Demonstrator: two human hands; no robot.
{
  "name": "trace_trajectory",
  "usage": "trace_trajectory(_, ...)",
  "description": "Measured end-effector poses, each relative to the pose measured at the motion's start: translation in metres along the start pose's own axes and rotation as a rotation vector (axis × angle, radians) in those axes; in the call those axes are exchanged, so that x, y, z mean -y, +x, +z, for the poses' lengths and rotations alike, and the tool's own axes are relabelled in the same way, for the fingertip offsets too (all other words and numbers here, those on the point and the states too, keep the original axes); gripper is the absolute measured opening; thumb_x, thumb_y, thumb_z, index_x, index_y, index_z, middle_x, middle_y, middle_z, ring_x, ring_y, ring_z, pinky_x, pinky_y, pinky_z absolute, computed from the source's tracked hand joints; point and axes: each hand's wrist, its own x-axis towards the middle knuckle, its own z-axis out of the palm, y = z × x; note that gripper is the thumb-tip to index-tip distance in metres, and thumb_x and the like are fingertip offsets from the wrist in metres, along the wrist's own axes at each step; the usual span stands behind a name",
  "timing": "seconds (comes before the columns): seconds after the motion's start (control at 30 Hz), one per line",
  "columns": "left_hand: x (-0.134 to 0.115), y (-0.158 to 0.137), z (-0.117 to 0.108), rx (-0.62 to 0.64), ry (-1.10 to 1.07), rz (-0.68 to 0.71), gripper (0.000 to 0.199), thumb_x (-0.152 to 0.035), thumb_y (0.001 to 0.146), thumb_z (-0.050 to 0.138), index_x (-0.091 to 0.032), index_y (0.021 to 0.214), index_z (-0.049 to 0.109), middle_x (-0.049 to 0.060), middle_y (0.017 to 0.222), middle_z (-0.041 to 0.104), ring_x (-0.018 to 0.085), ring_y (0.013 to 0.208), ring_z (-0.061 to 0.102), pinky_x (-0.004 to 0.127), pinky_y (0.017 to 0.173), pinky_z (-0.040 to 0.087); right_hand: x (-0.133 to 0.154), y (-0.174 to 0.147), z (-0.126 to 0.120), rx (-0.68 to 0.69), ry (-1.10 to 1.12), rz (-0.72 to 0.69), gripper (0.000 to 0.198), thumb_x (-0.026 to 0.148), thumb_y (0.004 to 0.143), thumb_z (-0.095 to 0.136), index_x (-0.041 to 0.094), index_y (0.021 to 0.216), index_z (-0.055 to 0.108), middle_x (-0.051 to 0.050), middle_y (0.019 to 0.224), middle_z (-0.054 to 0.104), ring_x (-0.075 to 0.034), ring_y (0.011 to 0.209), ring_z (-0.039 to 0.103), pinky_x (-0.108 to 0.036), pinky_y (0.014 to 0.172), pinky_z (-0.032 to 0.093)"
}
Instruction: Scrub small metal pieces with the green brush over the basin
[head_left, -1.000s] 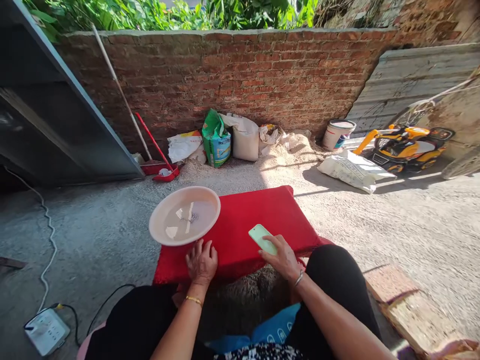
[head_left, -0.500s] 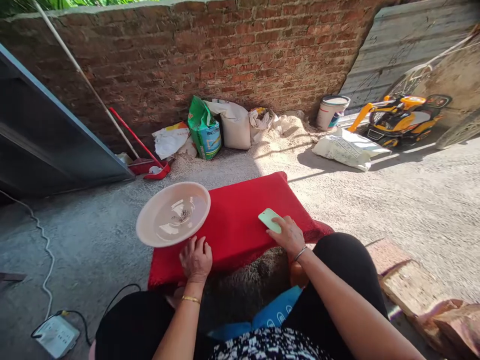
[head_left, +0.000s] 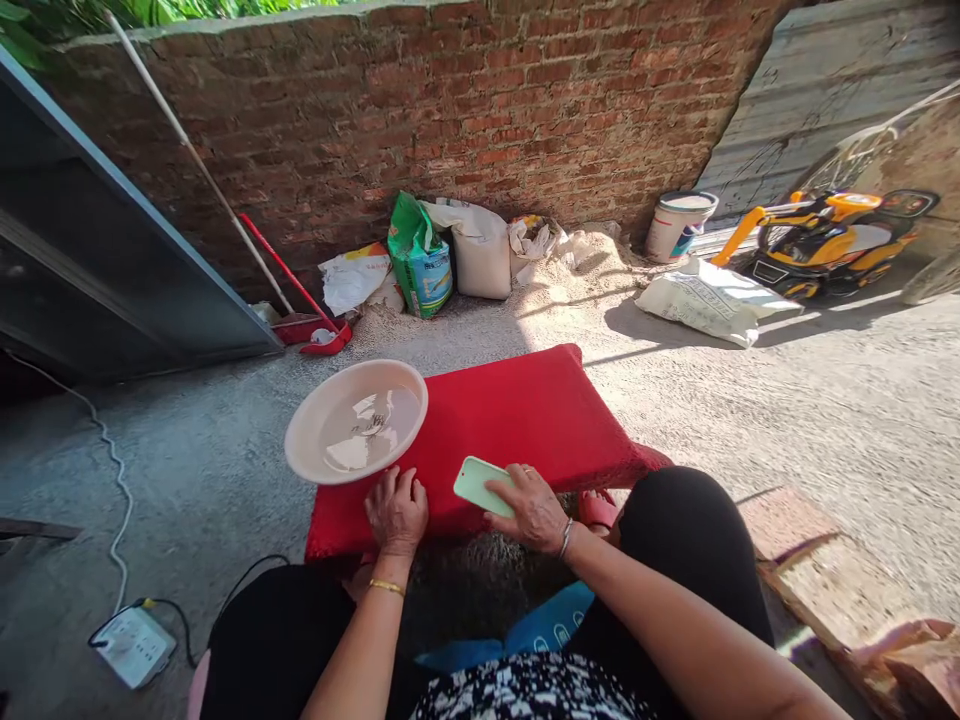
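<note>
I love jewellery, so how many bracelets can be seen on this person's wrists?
2. A gold-coloured bracelet circles the left wrist; a silver-coloured bracelet circles the right wrist, beside the right hand, which holds a pale green phone. None seems hidden.

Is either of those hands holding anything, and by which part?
The right hand holds a pale green, phone-like slab by its right end, as pictured. The left hand holds nothing visible.

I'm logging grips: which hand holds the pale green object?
The right hand, with the silver bangle; the left hand rests on red cloth, nothing visibly held.
</note>
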Motion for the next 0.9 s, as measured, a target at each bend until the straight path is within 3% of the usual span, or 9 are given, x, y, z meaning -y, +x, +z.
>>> trace_trajectory(0.07,0.000,0.000,0.000,-0.002,-0.001,0.004,0.031,-0.027,0.085,0.043,-0.022,0.106,0.066,0.009,0.120,0.058,0.026,0.109,0.050,0.042,0.089,0.037,0.008,0.005,0.007,0.057,-0.047,-0.098,0.041,0.050,0.082,0.055,0.028,0.117,0.059,-0.009,0.104,0.051,-0.024,0.094,0.045,-0.039,0.089,0.034)
trace_trajectory(0.13,0.000,0.000,0.000,-0.006,-0.003,0.015,0.031,-0.027,0.085,0.043,-0.022,0.106,0.066,0.009,0.119,0.058,0.026,0.110,0.050,0.042,0.089,0.036,-0.001,0.010,0.008,0.044,-0.093,-0.031,0.041,0.049,0.083,0.054,0.028,0.118,0.059,-0.010,0.105,0.051,-0.025,0.095,0.044,-0.040,0.090,0.032)
trace_trajectory(0.37,-0.005,-0.002,-0.008,0.022,-0.013,-0.001,0.030,-0.027,0.086,0.043,-0.022,0.106,0.065,0.008,0.121,0.057,0.027,0.110,0.049,0.043,0.092,0.034,-0.091,0.000,-0.029,-0.183,-0.187,0.798,0.046,0.053,0.081,0.052,0.024,0.116,0.060,-0.011,0.098,0.053,-0.027,0.090,0.049,-0.040,0.079,0.037)
trace_trajectory(0.47,-0.009,-0.004,-0.016,0.057,-0.029,-0.039,0.029,-0.027,0.085,0.045,-0.023,0.107,0.065,0.009,0.122,0.057,0.027,0.110,0.049,0.044,0.093,0.034,-0.119,-0.007,-0.036,-0.315,-0.107,0.948,0.057,0.062,0.076,0.051,0.023,0.117,0.059,-0.011,0.092,0.055,-0.029,0.089,0.050,-0.040,0.076,0.040)
trace_trajectory(0.53,-0.011,-0.005,-0.019,0.069,-0.048,-0.059,0.029,-0.026,0.084,0.046,-0.024,0.107,0.064,0.008,0.121,0.057,0.027,0.110,0.049,0.044,0.094,0.034,-0.121,-0.003,-0.027,-0.352,-0.074,0.855,0.063,0.069,0.075,0.046,0.022,0.115,0.060,-0.011,0.089,0.055,-0.031,0.090,0.050,-0.041,0.075,0.041)
trace_trajectory(0.6,-0.012,-0.005,-0.021,0.062,-0.067,-0.079,0.028,-0.026,0.084,0.048,-0.025,0.106,0.064,0.008,0.120,0.058,0.027,0.110,0.049,0.044,0.094,0.034,-0.106,0.006,-0.009,-0.343,-0.029,0.636,0.067,0.073,0.076,0.038,0.020,0.111,0.061,-0.012,0.088,0.056,-0.030,0.089,0.051,-0.041,0.075,0.042)
trace_trajectory(0.77,-0.011,-0.007,-0.018,0.011,-0.109,-0.091,0.025,-0.024,0.080,0.052,-0.026,0.102,0.065,0.008,0.119,0.058,0.025,0.111,0.049,0.044,0.097,0.034,-0.029,0.024,0.036,-0.192,-0.050,0.069,0.054,0.065,0.083,0.037,0.024,0.107,0.063,-0.011,0.096,0.058,-0.026,0.083,0.054,-0.040,0.074,0.042)
trace_trajectory(0.83,-0.011,-0.009,-0.017,-0.004,-0.119,-0.100,0.025,-0.024,0.080,0.052,-0.026,0.101,0.065,0.007,0.119,0.058,0.025,0.112,0.048,0.045,0.098,0.033,-0.015,0.025,0.044,-0.160,-0.077,-0.048,0.046,0.060,0.084,0.040,0.028,0.107,0.063,-0.010,0.098,0.059,-0.026,0.083,0.055,-0.041,0.074,0.042)
trace_trajectory(0.9,-0.011,-0.011,-0.015,-0.014,-0.131,-0.111,0.024,-0.024,0.079,0.053,-0.026,0.100,0.065,0.007,0.117,0.058,0.025,0.112,0.048,0.045,0.099,0.033,-0.021,0.025,0.045,-0.188,-0.083,-0.054,0.043,0.058,0.083,0.041,0.029,0.106,0.063,-0.010,0.097,0.059,-0.027,0.081,0.057,-0.042,0.073,0.043)
